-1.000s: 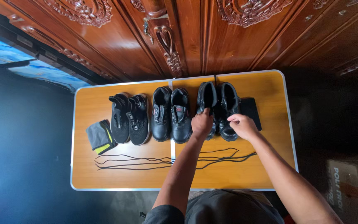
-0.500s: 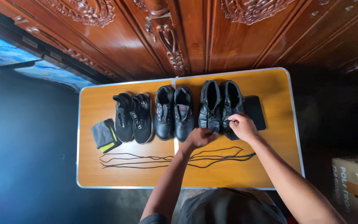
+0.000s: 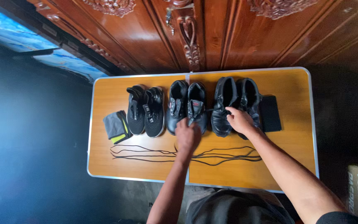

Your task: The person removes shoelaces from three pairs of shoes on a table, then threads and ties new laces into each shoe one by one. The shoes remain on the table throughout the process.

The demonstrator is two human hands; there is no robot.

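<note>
Left hand [image 3: 188, 135] half-closed just above black laces [image 3: 212, 155] running left-right, grip unclear; right hand [image 3: 240, 120] loosely open on black boot [image 3: 222, 105].

Shoes [image 3: 187, 108], laces [image 3: 146, 152] on table [image 3: 295, 157]

black boots [image 3: 233, 105] upright, black laces [image 3: 212, 155] loose
</note>
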